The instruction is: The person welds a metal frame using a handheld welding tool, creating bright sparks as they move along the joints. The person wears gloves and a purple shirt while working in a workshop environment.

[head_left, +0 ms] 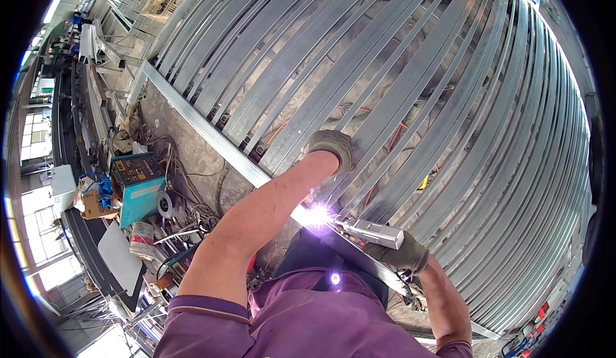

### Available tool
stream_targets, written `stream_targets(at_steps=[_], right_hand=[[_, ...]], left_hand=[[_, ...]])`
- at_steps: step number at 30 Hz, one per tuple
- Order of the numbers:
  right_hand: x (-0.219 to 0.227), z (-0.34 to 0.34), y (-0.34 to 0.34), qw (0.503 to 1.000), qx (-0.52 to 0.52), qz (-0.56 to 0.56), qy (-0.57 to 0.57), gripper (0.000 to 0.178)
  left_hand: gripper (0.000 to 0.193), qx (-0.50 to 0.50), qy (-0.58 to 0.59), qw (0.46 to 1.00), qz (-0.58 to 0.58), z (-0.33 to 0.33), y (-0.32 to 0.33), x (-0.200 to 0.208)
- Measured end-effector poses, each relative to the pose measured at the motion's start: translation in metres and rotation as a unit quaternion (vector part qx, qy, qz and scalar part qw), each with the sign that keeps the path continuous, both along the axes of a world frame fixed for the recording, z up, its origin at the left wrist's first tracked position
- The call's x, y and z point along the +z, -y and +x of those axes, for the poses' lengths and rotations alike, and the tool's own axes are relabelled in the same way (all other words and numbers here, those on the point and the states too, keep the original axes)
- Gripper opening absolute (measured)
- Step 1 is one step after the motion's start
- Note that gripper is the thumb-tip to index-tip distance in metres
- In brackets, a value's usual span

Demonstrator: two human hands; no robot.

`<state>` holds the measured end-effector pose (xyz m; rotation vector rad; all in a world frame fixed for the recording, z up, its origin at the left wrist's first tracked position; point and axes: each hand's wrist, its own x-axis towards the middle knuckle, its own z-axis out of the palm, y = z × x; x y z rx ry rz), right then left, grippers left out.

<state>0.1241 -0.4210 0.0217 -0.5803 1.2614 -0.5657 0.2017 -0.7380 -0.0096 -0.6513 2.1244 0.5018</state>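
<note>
My right hand [404, 255], in a grey-green work glove, is closed around a welding gun [375, 232] with a silvery box-shaped body. The gun's tip points left to a blinding white-violet arc [318, 216] at the near frame rail [234, 157], where the bars meet it. Glare hides the joint itself. Beyond the arc, my left hand [332, 148], gloved alike, lies bent over a flat metal bar [372, 130]. Its fingers curl down onto the bar and are mostly hidden. My bare left forearm crosses above the rail.
Long grey bars [526, 165] run side by side across the right, with gaps over a littered floor. Left of the rail stand a teal machine [142, 197] with a control panel, a wire spool [166, 204] and tangled cables [192, 207]. A crate [165, 0] sits far left.
</note>
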Motion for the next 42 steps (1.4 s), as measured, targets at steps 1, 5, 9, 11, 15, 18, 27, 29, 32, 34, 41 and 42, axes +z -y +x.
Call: stream_targets(at_steps=[1, 5, 9, 11, 15, 18, 27, 29, 32, 34, 41, 42], right_hand=[[0.002, -0.001, 0.0, 1.0, 0.005, 0.006, -0.012, 0.054], [0.005, -0.002, -0.001, 0.999, 0.017, 0.012, -0.03, 0.053], [0.006, -0.002, -0.001, 1.0, 0.0, 0.02, -0.011, 0.053], [0.004, -0.001, -0.006, 1.0, -0.003, 0.006, -0.028, 0.053], [0.008, -0.002, -0.008, 0.999, -0.004, 0.004, -0.041, 0.052], [0.007, 0.001, -0.01, 0.999, -0.025, 0.004, -0.03, 0.049], [0.022, 0.015, -0.037, 0.993, -0.076, -0.01, -0.095, 0.045], [0.026, 0.018, -0.053, 0.985, -0.092, -0.056, -0.137, 0.042], [0.026, 0.033, -0.075, 0.958, -0.17, -0.13, -0.19, 0.032], [0.048, 0.04, -0.074, 0.957, -0.247, -0.056, -0.14, 0.025], [0.062, 0.069, -0.115, 0.922, -0.353, 0.102, -0.122, 0.016], [0.065, 0.069, -0.115, 0.921, -0.356, 0.093, -0.128, 0.017]], left_hand=[[0.064, 0.001, 0.001, 1.0, -0.002, 0.0, 0.0, 0.0], [0.063, 0.001, -0.002, 1.0, -0.001, 0.001, 0.0, -0.002], [0.062, 0.001, -0.006, 1.0, -0.001, 0.001, 0.0, -0.004], [0.063, 0.003, -0.005, 1.0, -0.004, 0.001, -0.001, -0.006], [0.063, 0.002, 0.003, 1.0, -0.001, -0.001, 0.0, -0.006], [0.064, 0.008, 0.005, 1.0, -0.002, -0.001, -0.001, -0.003], [0.063, 0.001, -0.026, 1.0, -0.009, 0.005, -0.002, -0.004], [0.064, 0.01, -0.012, 1.0, -0.009, 0.005, -0.001, -0.001], [0.065, 0.018, -0.007, 1.0, 0.001, 0.004, -0.002, 0.0], [0.065, 0.02, -0.018, 1.0, 0.003, 0.007, -0.002, 0.0], [0.066, 0.03, -0.052, 0.998, 0.006, 0.018, 0.008, -0.006], [0.067, 0.033, -0.056, 0.998, 0.006, 0.021, 0.012, -0.008]])
